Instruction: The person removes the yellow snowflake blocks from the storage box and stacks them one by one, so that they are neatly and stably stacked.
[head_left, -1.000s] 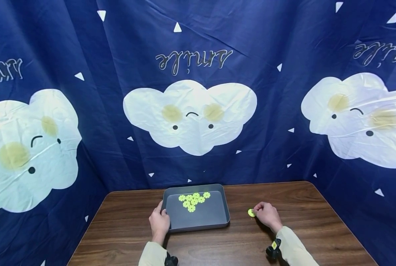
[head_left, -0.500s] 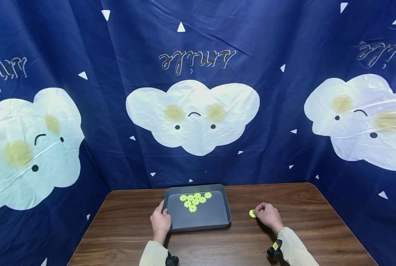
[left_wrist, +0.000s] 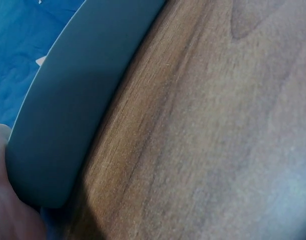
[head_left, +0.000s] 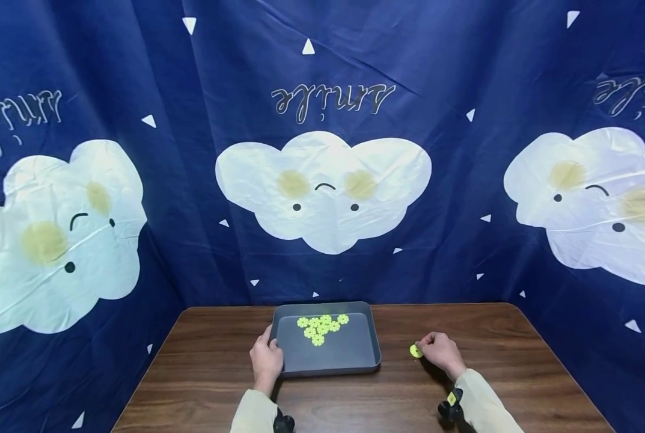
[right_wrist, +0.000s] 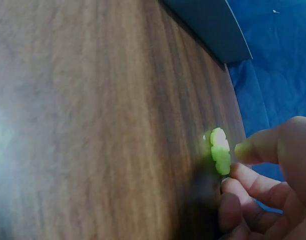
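Note:
A grey rectangular tray (head_left: 330, 359) lies on the wooden table, with several yellow-green flower-shaped discs (head_left: 322, 328) grouped toward its far side. My left hand (head_left: 267, 361) grips the tray's left edge; in the left wrist view part of that hand shows at the tray's wall (left_wrist: 72, 110). Right of the tray, my right hand (head_left: 443, 353) pinches a single flower-shaped disc (head_left: 415, 351) low over the table. The right wrist view shows this disc (right_wrist: 220, 151) nearly edge-on at the thumb and fingertips. The undersides of both hands are hidden in the head view.
The brown wooden table (head_left: 344, 403) ends at a dark blue curtain (head_left: 192, 264) with cloud prints, which hangs behind it and along both sides. A tiny pale speck (right_wrist: 204, 137) lies on the wood beside the single disc.
The whole head view has shifted slightly, so everything sits a little farther right. Both hands, the tray and the discs keep nearly the same places relative to one another.

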`<state>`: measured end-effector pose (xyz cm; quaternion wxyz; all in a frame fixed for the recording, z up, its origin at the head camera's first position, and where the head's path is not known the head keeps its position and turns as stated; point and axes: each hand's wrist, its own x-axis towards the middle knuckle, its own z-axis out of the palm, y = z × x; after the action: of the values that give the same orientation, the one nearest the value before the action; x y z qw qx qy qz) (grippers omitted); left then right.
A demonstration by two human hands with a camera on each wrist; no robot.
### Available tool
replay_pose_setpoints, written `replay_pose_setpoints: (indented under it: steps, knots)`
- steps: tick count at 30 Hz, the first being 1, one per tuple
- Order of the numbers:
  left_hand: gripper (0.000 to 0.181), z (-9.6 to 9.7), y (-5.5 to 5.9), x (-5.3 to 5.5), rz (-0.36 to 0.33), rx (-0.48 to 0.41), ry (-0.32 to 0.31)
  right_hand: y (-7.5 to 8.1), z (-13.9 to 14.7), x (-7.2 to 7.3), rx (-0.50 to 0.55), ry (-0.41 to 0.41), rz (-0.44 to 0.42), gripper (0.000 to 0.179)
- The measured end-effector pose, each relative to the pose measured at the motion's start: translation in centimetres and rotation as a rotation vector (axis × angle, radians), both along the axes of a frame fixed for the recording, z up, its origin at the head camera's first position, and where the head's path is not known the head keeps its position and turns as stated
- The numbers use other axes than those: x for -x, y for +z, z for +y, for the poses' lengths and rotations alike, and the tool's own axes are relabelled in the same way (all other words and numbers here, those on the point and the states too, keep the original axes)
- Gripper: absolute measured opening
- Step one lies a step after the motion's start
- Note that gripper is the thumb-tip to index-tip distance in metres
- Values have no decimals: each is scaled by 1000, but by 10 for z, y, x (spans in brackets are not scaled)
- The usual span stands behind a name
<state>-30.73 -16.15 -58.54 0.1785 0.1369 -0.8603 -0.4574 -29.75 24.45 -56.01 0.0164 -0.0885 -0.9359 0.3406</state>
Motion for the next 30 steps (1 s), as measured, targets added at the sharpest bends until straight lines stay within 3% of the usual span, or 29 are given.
replay_pose_setpoints:
  steps: [8, 15, 20, 24, 30]
  knots:
    - [44, 1, 2, -2, -9, -11, -1, 18, -21, 9, -62, -20, 35, 21]
    - [45, 0, 1, -1, -4, -15, 1, 47, -75, 27, -23, 40, 165, 16]
    - [45, 0, 2, -1, -12, -14, 1, 59, -117, 38, 31, 106, 181, 13]
    - [44, 2, 4, -2, -10, -8, 1, 59, -150, 41, 58, 144, 153, 14]
    - [44, 2, 4, -2, -5, -8, 6, 38, -188, 44, 35, 165, 123, 19]
